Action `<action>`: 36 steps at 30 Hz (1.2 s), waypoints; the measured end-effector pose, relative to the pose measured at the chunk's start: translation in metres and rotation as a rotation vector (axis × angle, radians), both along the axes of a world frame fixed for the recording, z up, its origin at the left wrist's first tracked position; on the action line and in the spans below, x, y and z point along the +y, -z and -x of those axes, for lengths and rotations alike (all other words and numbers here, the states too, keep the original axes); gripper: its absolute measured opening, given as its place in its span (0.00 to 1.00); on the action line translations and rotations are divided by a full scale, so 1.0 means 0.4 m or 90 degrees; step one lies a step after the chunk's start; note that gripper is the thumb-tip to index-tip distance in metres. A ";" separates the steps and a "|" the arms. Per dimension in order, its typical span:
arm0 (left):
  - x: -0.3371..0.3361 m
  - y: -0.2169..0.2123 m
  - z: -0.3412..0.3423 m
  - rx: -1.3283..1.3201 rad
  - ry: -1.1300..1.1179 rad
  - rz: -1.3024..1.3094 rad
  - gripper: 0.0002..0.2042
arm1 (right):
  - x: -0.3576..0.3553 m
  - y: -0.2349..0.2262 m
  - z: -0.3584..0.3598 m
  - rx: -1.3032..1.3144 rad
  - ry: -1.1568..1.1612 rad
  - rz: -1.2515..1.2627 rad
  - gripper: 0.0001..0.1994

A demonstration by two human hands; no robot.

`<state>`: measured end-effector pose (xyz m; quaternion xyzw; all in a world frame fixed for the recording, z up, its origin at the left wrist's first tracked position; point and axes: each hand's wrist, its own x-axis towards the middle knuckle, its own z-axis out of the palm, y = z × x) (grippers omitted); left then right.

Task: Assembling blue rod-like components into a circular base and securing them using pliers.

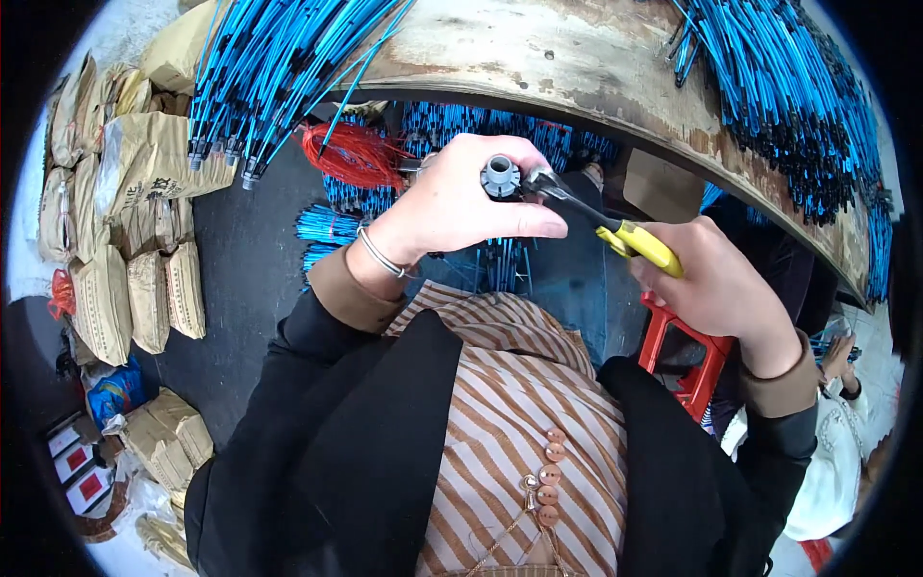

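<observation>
My left hand (452,202) is wrapped round a grey ring-shaped plastic part (500,179) with a hollow centre and notches about its edge. Its thumb points to the right below the part. My right hand (707,279) is closed on the yellow handles of a pair of pliers (654,250). The dark metal jaws reach left to the right side of the grey part, beside my left fingertips. Whether the jaws grip anything there is too small to tell.
A worn wooden table (577,58) curves ahead, with bundles of blue rods with black ends (288,58) hanging over its edge. Red strands (351,159) lie below it. Brown paper sacks (144,173) are stacked left. A red stool (683,356) and another person (832,462) are at right.
</observation>
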<state>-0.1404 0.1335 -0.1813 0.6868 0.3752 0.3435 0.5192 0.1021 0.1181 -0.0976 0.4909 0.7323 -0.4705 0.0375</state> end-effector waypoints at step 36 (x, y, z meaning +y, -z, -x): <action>-0.009 0.046 0.006 -0.129 0.067 0.061 0.20 | -0.025 0.056 -0.013 0.013 -0.071 -0.236 0.27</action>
